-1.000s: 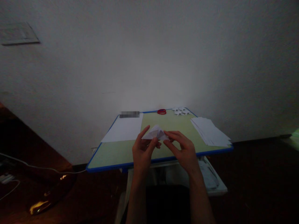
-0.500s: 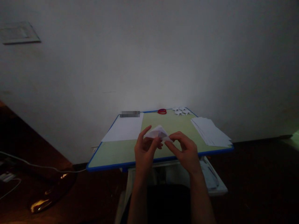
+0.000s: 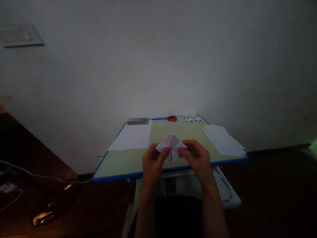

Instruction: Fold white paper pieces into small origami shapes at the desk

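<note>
**Folding well advanced, judging by the creases**

With the green tabletop [image 3: 119, 165] as dial, a white sheet [image 3: 131, 137] was laid at ten o'clock. At the centre, a creased paper diamond [image 3: 175, 142] was gripped by the left hand [image 3: 154, 162] from eight o'clock. A red looped item [image 3: 171, 118] was placed at twelve, small folded pieces [image 3: 190, 120] at one. The diamond's right flank was pinched by the right hand [image 3: 199, 160] from four. Loose sheets [image 3: 224, 140], apparently unworked, were spread at three. The diamond's main creases seemed made; the remaining folds could not be counted.
</note>
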A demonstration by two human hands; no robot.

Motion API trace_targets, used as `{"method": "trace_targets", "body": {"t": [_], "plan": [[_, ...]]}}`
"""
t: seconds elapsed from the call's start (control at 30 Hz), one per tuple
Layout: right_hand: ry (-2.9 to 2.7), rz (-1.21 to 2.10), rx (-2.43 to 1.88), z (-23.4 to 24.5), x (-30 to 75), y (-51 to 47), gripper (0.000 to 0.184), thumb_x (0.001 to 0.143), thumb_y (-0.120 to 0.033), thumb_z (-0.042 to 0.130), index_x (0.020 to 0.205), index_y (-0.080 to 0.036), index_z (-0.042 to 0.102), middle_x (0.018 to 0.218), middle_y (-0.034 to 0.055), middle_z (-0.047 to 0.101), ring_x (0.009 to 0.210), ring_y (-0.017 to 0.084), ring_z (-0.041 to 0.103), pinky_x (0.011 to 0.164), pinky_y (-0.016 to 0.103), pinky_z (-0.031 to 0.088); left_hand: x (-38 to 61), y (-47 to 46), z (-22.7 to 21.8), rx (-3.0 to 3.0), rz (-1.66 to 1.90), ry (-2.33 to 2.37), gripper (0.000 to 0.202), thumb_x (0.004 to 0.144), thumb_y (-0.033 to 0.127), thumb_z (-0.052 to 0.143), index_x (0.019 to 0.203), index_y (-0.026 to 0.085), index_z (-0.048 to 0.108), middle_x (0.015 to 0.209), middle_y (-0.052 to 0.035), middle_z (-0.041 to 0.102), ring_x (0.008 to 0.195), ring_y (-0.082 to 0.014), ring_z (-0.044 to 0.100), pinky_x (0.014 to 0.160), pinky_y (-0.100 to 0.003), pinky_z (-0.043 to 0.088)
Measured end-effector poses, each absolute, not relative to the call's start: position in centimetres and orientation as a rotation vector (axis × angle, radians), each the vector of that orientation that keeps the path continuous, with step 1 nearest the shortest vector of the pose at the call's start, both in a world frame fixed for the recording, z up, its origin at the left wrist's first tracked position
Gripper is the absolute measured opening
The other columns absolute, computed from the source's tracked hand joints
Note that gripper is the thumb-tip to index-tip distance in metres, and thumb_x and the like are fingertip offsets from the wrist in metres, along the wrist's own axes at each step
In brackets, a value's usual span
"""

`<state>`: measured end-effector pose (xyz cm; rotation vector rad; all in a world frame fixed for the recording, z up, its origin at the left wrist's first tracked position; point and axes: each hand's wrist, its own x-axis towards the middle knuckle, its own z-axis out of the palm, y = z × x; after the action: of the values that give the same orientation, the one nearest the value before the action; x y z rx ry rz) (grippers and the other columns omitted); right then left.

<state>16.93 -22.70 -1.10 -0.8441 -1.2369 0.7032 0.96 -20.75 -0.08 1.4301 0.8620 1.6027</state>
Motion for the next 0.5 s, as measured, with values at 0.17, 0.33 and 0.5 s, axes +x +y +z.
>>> {"method": "trace_targets", "body": {"t": [0.17,0.33,0.5], "plan": [[-1.267,0.785,-0.831,-0.69,16.81,-22.72,0.024,0.085,-0.032,0.08,0.106,-0.025,0.069,0.074,-0.0033,0.071,0.071,0.016,0.069,0.07,0.028,0.053,1.45,-21.17,0.55,1.36,1.553,0.86,0.031,0.074,0.039,0.086,0.088,0.015,0.072,0.072,0.0007,0.069,0.062,-0.0129,0.061,0.057,-0.021,0.048],[-1.311,0.759,-0.825,-0.69,16.94,-22.53,0.025,0.084,-0.031,0.081,0.107,-0.025,0.071,0.082,-0.0011,0.073,0.077,0.016,0.069,0.074,0.028,0.054,1.46,-21.07,0.62,1.335,1.539,0.883,0.03,0.073,0.036,0.087,0.088,0.015,0.071,0.071,0.0012,0.068,0.062,-0.012,0.059,0.057,-0.02,0.048],[-1.305,0.736,-0.84,-0.66,16.98,-22.4,0.029,0.084,-0.035,0.08,0.111,-0.024,0.076,0.09,0.0026,0.073,0.083,0.018,0.068,0.078,0.03,0.057,1.24,-20.82,0.29,1.305,1.528,0.882,0.032,0.072,0.037,0.088,0.087,0.015,0.071,0.071,0.0013,0.068,0.062,-0.0122,0.06,0.057,-0.02,0.048]]}}
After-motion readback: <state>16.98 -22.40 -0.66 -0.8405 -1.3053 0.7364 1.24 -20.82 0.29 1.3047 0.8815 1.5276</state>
